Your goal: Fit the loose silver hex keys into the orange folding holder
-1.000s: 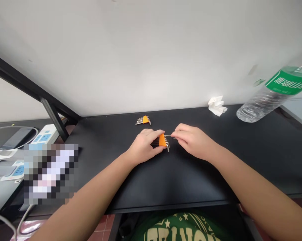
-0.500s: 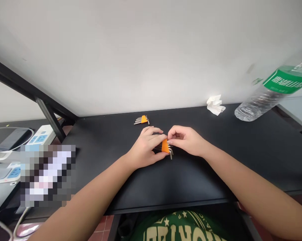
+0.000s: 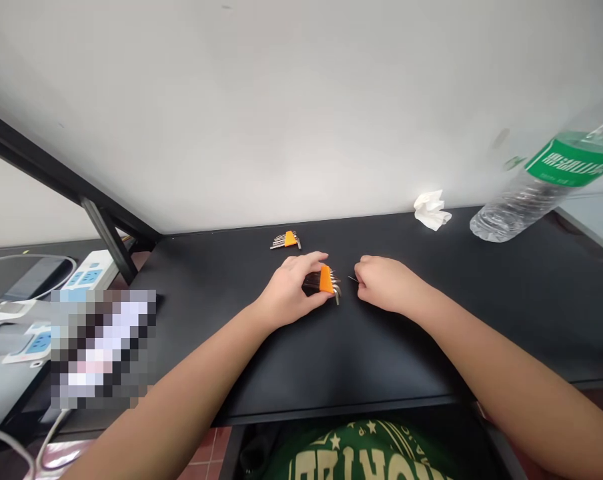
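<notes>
My left hand (image 3: 294,293) grips an orange hex key holder (image 3: 326,279) between thumb and fingers, with several bent metal keys sticking out on its right side. A short gap to the right, my right hand (image 3: 384,283) is closed in a pinch on a thin hex key (image 3: 352,278); only its tip shows to the left of the fingers. Farther back on the black table (image 3: 221,267) lies a second orange holder (image 3: 291,239) with several hex keys in it.
A crumpled white tissue (image 3: 431,210) and a clear plastic bottle with a green label (image 3: 571,160) stand near the wall. At the left are power strips (image 3: 89,277), cables and a blurred-out device (image 3: 104,347). A dark metal frame bar (image 3: 109,240) rises at the table's left edge.
My right hand has moved right, away from the holder, and a thin hex key now shows in its fingers. My left hand still grips the holder, its fingers slightly more spread.
</notes>
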A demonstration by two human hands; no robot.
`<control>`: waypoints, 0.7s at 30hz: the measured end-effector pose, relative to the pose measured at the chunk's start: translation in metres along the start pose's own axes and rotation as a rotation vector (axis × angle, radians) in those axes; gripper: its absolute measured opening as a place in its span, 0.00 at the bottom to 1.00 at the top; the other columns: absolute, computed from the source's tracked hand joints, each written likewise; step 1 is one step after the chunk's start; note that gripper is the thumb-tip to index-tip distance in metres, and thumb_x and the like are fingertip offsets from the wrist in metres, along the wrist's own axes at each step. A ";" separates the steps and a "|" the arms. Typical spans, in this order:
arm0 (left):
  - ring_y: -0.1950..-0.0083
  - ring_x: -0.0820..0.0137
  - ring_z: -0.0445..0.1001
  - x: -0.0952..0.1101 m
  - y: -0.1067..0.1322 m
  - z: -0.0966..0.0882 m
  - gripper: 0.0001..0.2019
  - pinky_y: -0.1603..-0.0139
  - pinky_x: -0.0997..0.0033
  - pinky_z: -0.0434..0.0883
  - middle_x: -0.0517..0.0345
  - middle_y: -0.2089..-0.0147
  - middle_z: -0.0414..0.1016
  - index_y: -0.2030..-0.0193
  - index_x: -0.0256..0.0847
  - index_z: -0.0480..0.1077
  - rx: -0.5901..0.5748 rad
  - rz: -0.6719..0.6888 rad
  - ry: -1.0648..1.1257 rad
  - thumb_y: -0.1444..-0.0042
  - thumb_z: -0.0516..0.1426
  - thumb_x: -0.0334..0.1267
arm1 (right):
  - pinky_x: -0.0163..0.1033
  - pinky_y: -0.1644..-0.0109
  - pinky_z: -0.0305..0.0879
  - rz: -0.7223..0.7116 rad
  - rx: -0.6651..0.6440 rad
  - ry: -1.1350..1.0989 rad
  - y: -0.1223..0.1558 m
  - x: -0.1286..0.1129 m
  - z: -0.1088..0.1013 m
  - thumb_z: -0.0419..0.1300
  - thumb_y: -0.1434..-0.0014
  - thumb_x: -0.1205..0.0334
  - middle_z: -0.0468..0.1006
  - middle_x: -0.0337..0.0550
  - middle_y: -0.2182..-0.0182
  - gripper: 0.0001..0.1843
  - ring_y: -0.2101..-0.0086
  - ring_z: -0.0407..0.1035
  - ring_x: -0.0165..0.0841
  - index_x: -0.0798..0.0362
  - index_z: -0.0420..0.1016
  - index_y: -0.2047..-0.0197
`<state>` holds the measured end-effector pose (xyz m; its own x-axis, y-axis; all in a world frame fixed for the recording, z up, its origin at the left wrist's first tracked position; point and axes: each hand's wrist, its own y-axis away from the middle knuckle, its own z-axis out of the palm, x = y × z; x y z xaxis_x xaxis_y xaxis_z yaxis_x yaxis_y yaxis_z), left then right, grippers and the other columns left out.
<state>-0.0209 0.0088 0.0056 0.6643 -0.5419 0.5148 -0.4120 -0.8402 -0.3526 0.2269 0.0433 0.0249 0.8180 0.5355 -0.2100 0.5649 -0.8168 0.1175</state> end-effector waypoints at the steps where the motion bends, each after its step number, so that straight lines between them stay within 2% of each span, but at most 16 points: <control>1: 0.45 0.60 0.80 0.000 0.000 0.000 0.31 0.41 0.56 0.75 0.56 0.49 0.82 0.36 0.46 0.64 0.000 -0.041 0.012 0.44 0.68 0.40 | 0.40 0.72 0.52 0.003 0.020 -0.013 0.000 -0.002 -0.001 0.60 0.44 0.73 0.74 0.45 0.68 0.10 0.73 0.65 0.33 0.51 0.67 0.73; 4: 0.48 0.60 0.81 0.000 0.000 0.000 0.26 0.45 0.58 0.77 0.55 0.49 0.82 0.42 0.45 0.69 0.007 -0.086 0.005 0.47 0.70 0.40 | 0.38 0.71 0.53 -0.040 0.103 -0.178 0.002 -0.004 -0.006 0.58 0.44 0.74 0.73 0.40 0.70 0.09 0.73 0.64 0.32 0.51 0.66 0.71; 7: 0.52 0.62 0.80 0.001 -0.001 0.000 0.23 0.46 0.59 0.77 0.56 0.52 0.81 0.46 0.44 0.70 0.020 -0.044 -0.023 0.47 0.70 0.38 | 0.36 0.67 0.57 -0.174 0.221 -0.368 0.003 -0.003 -0.008 0.57 0.41 0.75 0.72 0.37 0.70 0.09 0.70 0.64 0.30 0.50 0.69 0.66; 9: 0.54 0.63 0.80 0.001 -0.002 -0.001 0.22 0.46 0.59 0.76 0.57 0.54 0.81 0.46 0.44 0.70 0.022 -0.015 -0.029 0.47 0.69 0.38 | 0.36 0.66 0.59 -0.250 0.294 -0.416 0.004 -0.003 -0.007 0.56 0.38 0.75 0.72 0.38 0.67 0.09 0.70 0.64 0.30 0.51 0.71 0.64; 12: 0.55 0.65 0.79 0.003 -0.002 -0.002 0.22 0.46 0.59 0.75 0.59 0.55 0.80 0.46 0.45 0.69 0.007 -0.008 -0.034 0.46 0.69 0.38 | 0.36 0.65 0.60 -0.302 0.345 -0.427 0.004 -0.003 -0.003 0.55 0.35 0.73 0.73 0.40 0.65 0.09 0.69 0.65 0.29 0.52 0.73 0.62; 21: 0.58 0.65 0.77 0.003 -0.002 -0.004 0.21 0.48 0.59 0.74 0.59 0.58 0.79 0.46 0.44 0.70 -0.030 0.012 -0.054 0.44 0.68 0.42 | 0.38 0.65 0.61 -0.320 0.358 -0.284 0.008 -0.003 -0.002 0.54 0.29 0.70 0.74 0.44 0.60 0.11 0.68 0.67 0.31 0.52 0.77 0.57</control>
<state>-0.0201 0.0086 0.0108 0.6918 -0.5502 0.4677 -0.4376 -0.8346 -0.3346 0.2289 0.0354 0.0289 0.5219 0.7305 -0.4405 0.6675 -0.6712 -0.3222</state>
